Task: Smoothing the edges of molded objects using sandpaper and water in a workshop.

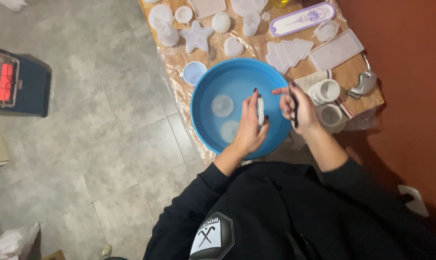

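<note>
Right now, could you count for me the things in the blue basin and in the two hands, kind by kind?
blue basin: 1
round pale discs lying in the basin: 2
white round piece held in the left hand: 1
thin dark tool held in the right hand: 1
Total: 5

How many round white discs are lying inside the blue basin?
2. One disc lies left of the left hand in the blue basin; the other disc lies nearer the person. More may be hidden under the hands.
</note>
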